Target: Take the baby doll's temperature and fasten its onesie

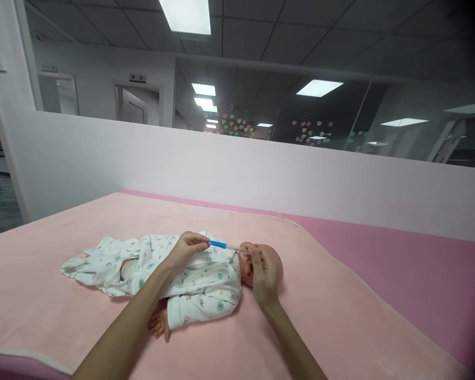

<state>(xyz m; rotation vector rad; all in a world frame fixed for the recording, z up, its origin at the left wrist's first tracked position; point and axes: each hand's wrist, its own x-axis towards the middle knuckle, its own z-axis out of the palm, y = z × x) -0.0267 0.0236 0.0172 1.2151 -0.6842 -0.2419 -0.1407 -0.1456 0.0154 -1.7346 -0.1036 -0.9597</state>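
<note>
A baby doll (209, 282) in a white printed romper lies on a pink sheet, its bald head (275, 258) toward the right. Above its chest and face I hold a slim stick with a blue end and a clear shaft (217, 244); its exact kind is unclear. My left hand (187, 249) pinches the blue end. The fingers of my right hand (266, 277) are closed at the clear end, close over the doll's face, which they partly cover. Whether the stick's tip touches the doll is hidden. One doll hand (159, 323) rests on the sheet beside my left forearm.
The pink sheet (340, 316) covers a broad padded surface, with darker pink padding (399, 264) showing at the right. A low white wall (261, 174) runs along the back, with a window (281, 105) above it. A doorway (138, 103) shows beyond at the left.
</note>
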